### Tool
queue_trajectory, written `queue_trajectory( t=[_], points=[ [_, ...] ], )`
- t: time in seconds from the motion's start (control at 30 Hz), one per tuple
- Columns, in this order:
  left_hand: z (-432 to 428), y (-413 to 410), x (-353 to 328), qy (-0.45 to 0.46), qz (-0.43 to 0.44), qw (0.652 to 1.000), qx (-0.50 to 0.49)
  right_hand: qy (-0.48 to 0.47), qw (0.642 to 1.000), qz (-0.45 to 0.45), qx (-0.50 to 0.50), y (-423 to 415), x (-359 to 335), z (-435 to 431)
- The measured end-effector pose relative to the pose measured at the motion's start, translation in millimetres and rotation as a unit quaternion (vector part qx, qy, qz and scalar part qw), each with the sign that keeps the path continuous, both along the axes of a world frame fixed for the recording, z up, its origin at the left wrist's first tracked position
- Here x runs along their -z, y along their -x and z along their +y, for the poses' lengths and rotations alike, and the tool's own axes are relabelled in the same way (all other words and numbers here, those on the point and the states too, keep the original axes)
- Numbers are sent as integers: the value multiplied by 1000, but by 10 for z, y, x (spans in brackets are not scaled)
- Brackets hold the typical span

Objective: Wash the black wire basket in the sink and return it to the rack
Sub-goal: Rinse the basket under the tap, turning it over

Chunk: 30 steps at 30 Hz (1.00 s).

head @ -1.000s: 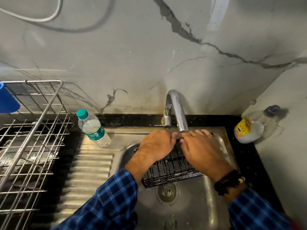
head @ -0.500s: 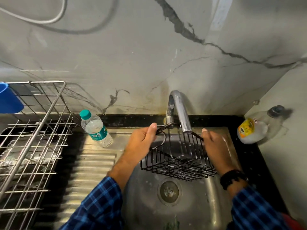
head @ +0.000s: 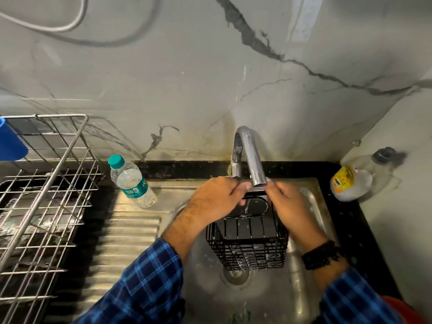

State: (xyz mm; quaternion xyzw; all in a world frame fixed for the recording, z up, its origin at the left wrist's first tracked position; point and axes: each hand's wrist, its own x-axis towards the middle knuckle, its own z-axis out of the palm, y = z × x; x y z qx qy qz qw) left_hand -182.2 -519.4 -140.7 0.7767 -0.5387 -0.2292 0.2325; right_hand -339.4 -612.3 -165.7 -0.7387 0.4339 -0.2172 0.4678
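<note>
Basket (head: 247, 244) hung over sink (head: 314, 190) bowl, beneath tap (head: 253, 157), lower edge above drain (head: 236, 274). Left hand (head: 217, 198) and right hand (head: 291, 208) gripped its top edge. Rack (head: 46, 183) stood well apart, left.

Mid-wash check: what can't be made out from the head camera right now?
All in the head view:
- Where the left hand and right hand take their grip on the black wire basket: the tap spout and knuckles hide the contact.
- Whether water runs: too faint, blurred.
- What lies in the rack: blurred behind its wires.
- The blue item: cut off by the left edge.
</note>
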Motion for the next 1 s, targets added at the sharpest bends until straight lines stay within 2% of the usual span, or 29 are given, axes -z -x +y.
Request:
queue_trajectory(
  t=[0.1, 0.17, 0.23, 0.3, 0.33, 0.4, 0.47, 0.57, 0.6, 0.67, 0.77, 0.87, 0.93, 1.0],
  points=[
    [122, -175, 113, 60, 109, 992, 4, -139, 983, -83, 87, 88, 105, -92],
    [213, -210, 239, 79, 261, 961, -53, -242, 956, -121, 110, 157, 191, -133],
    [277, -169, 401, 74, 306, 943, -109, -311, 931, -150, 118, 197, 303, -137],
    [303, -102, 468, 78, 279, 947, -138, -324, 925, -160, 121, 178, 337, -70],
    [293, -87, 474, 90, 264, 950, -138, -279, 945, -124, 114, 171, 348, -57],
    [261, -55, 382, 88, 235, 961, -114, -116, 991, 16, 62, 133, 203, -4],
    [178, -7, 290, 52, 176, 981, -70, -9, 997, 74, -20, 72, 35, 90],
    [32, 81, 237, 41, 80, 996, -15, 35, 997, 41, -54, -53, -135, 207],
    [-1, 101, 199, 34, 72, 997, -12, 44, 998, 23, -49, -71, -144, 198],
    [-53, 111, 162, 23, 80, 996, -5, 58, 995, 44, -62, -78, -138, 112],
    [-28, 100, 115, 14, 48, 998, 47, 37, 999, 28, -29, -32, -65, 19],
    [132, -118, 158, -24, -74, 992, 100, -98, 991, -88, 34, 126, 129, -111],
    [275, -370, 226, -59, -129, 987, 75, -175, 974, -120, 82, 222, 247, -150],
    [376, -506, 267, -78, -131, 987, 48, -217, 961, -127, 113, 296, 322, -175]
  ],
)
